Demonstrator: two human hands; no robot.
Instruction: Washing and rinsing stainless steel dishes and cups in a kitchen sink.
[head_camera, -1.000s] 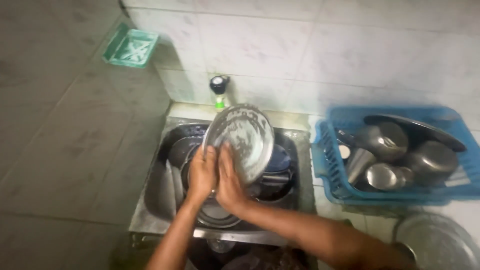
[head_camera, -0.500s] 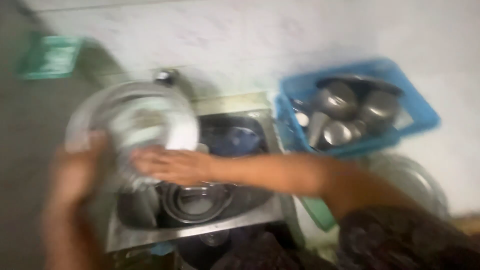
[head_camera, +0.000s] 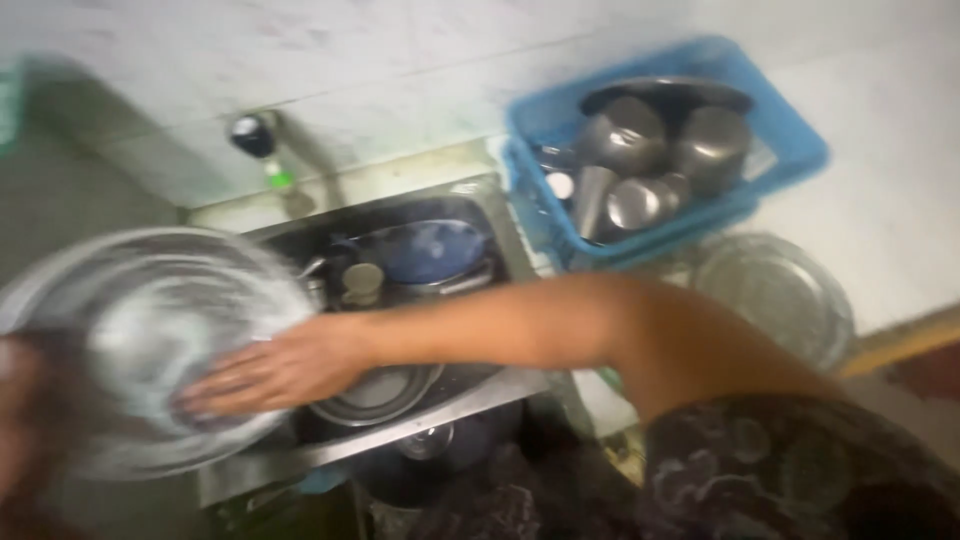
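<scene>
Right hand (head_camera: 275, 370) spread flat, fingers open, pressed on the face of a soapy steel plate (head_camera: 150, 345) at near left, beside the sink (head_camera: 500, 225). Left hand (head_camera: 25, 420) blurred at the plate's left edge, apparently gripping it, closure unclear. Blue basket (head_camera: 780, 150) of steel vessels far right.

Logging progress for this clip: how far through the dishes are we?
Done: steel cups and pots sit in the blue basket, and a round plate lies beside it. In hand: the left hand holds a soapy steel plate while the right hand rubs its face. Left: a steel bowl and a blue dish are in the sink.
</scene>
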